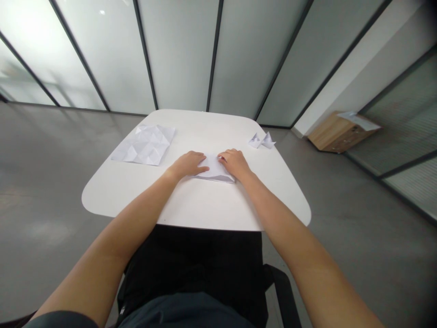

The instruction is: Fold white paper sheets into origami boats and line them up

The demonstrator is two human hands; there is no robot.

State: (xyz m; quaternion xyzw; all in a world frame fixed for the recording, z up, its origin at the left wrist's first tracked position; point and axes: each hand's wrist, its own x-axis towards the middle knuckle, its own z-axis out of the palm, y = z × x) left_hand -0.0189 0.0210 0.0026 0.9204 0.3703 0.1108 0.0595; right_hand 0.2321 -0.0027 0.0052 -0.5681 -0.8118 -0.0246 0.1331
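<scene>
Creased sheet is on table, left side. Left hand rests loosely spread on folded paper, mid-table. Right hand half-curls on paper's right part; can't tell if pinching. Origami sits by table's right edge.
</scene>
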